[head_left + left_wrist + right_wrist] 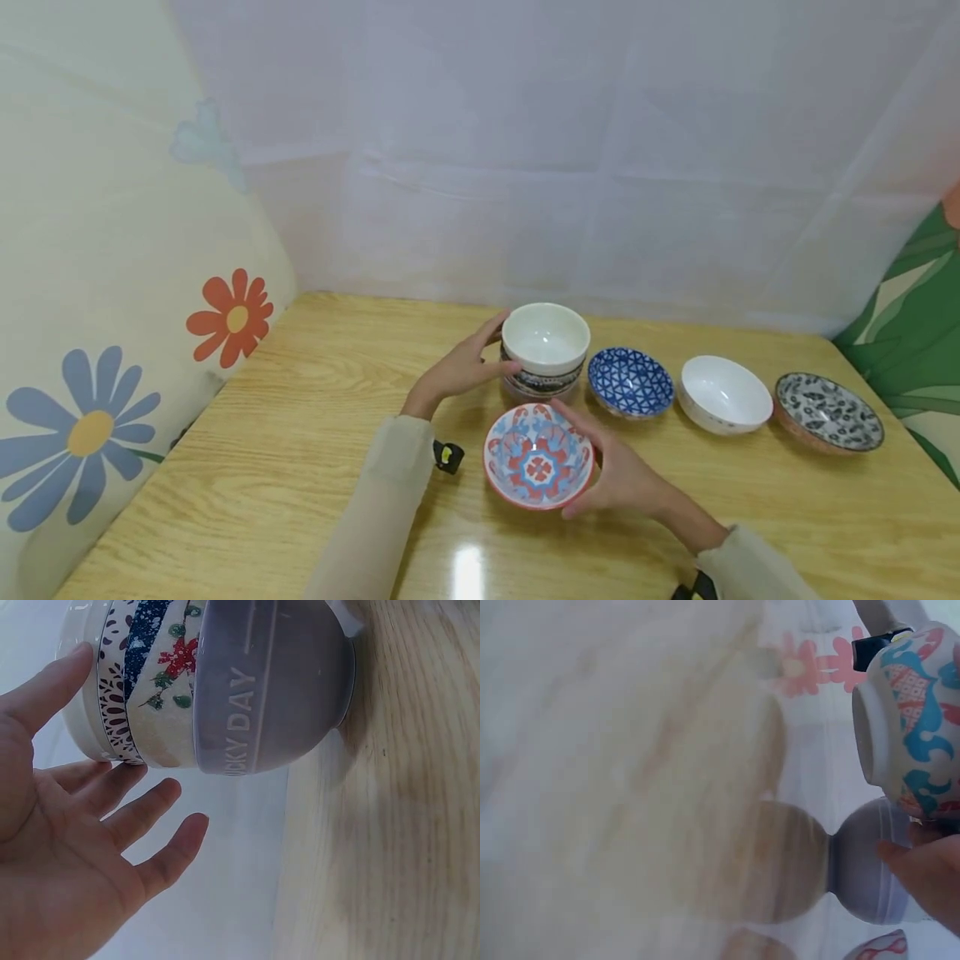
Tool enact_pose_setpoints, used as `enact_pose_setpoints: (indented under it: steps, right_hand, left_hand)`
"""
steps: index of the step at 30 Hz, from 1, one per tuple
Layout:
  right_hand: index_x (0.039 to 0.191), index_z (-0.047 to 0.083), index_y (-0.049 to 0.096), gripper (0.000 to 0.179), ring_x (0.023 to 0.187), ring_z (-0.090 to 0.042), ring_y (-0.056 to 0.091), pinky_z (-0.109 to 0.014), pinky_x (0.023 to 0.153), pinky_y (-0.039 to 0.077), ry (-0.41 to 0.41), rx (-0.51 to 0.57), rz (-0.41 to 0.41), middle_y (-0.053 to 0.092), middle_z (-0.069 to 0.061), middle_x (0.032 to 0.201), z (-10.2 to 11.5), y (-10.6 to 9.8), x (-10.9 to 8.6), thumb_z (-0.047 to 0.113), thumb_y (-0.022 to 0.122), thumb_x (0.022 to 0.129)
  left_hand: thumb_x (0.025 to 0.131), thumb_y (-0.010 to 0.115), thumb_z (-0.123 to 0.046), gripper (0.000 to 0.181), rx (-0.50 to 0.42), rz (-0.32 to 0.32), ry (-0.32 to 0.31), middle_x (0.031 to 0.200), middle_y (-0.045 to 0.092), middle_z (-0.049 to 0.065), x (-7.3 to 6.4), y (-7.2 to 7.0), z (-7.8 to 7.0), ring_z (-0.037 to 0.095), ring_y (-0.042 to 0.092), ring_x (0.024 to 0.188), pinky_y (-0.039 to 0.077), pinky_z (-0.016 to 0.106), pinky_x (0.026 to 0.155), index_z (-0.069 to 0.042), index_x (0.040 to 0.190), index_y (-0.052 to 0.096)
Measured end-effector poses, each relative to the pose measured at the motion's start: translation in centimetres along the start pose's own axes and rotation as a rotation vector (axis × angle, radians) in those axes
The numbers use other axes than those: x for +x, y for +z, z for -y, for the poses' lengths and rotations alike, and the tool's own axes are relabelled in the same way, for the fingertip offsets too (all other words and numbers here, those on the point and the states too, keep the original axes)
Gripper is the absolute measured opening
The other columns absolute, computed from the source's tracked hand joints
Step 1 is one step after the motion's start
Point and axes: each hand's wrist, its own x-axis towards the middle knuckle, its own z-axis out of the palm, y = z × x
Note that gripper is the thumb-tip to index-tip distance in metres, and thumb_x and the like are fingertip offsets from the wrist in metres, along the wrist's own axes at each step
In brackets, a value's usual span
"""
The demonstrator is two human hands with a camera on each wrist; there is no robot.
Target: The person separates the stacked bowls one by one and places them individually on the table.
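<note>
My right hand [626, 475] grips the right rim of a red-and-blue patterned bowl [538, 458], thumb near and fingers beyond. In the right wrist view this bowl [930, 712] is off the table, its white foot showing. With fingers spread, my left hand [465, 362] touches the left side of a bowl stack just behind. A white bowl [546, 337] tops that stack. The left wrist view shows decorated bands beneath it, one with red flowers [178, 658], and a lavender bowl [277, 690] with raised lettering at the bottom.
Right of the stack, a blue triangle-patterned bowl [630, 383], a white bowl [724, 396] and a black-and-white patterned bowl [828, 414] stand in a row on the wooden table [285, 467]. A pale cloth [480, 167] hangs behind; flowered cloth [90, 250] borders the left.
</note>
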Motion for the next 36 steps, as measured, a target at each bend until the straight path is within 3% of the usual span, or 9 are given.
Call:
enact_pose_setpoints:
  steps: [10,22,26,29,32,36]
  right_hand:
    - [0.153,0.014,0.020,0.119,0.135,-0.041,0.035,-0.014,0.102,0.035,0.070,-0.040,0.004,0.023,-0.018,0.156,-0.9,0.6,-0.4,0.016,0.090,0.057]
    - [0.154,0.017,0.016,0.121,0.135,-0.039,0.035,-0.015,0.103,0.035,0.119,0.024,0.008,0.028,-0.019,0.153,-1.3,1.0,-0.4,0.012,0.090,0.058]
    - [0.154,0.020,0.016,0.123,0.137,-0.038,0.033,-0.040,0.113,0.030,0.132,-0.011,0.005,0.028,-0.016,0.154,-1.6,1.2,-0.5,0.014,0.090,0.057]
    - [0.154,0.019,0.015,0.123,0.138,-0.041,0.029,-0.063,0.111,0.018,0.135,-0.028,0.007,0.027,-0.017,0.154,-1.7,1.1,-0.6,0.015,0.090,0.057]
    - [0.154,0.020,0.015,0.124,0.140,-0.042,0.024,-0.068,0.110,0.010,0.159,-0.040,0.005,0.026,-0.016,0.155,-1.6,0.9,-0.7,0.016,0.091,0.056]
    - [0.154,0.020,0.013,0.125,0.141,-0.043,0.021,-0.070,0.109,0.007,0.165,-0.062,0.022,0.022,-0.016,0.156,-1.3,0.6,-0.8,0.016,0.091,0.056]
  left_hand:
    - [0.092,0.063,-0.034,0.082,0.009,0.000,-0.026,0.159,0.019,0.006,-0.3,0.2,-0.1,0.033,0.028,0.142,0.033,0.058,0.108,-0.024,0.154,0.011]
    - [0.092,0.062,-0.030,0.082,-0.019,0.025,-0.011,0.160,0.016,0.007,-0.2,0.1,-0.3,0.035,0.026,0.143,0.032,0.061,0.107,-0.024,0.155,0.009]
    - [0.092,0.063,-0.028,0.083,-0.033,0.027,-0.013,0.160,0.016,0.007,-0.3,0.3,-0.2,0.035,0.025,0.143,0.032,0.061,0.107,-0.024,0.155,0.009]
    - [0.092,0.063,-0.028,0.084,-0.035,0.025,-0.014,0.160,0.016,0.008,-0.2,0.4,-0.3,0.034,0.025,0.143,0.030,0.060,0.109,-0.023,0.155,0.008]
    - [0.092,0.064,-0.030,0.086,-0.032,0.020,-0.020,0.160,0.015,0.008,-0.2,0.4,-0.4,0.034,0.025,0.143,0.027,0.059,0.111,-0.020,0.155,0.007]
    - [0.092,0.063,-0.031,0.085,-0.029,0.015,-0.021,0.160,0.015,0.008,-0.2,0.4,-0.4,0.033,0.025,0.143,0.027,0.057,0.112,-0.018,0.154,0.008]
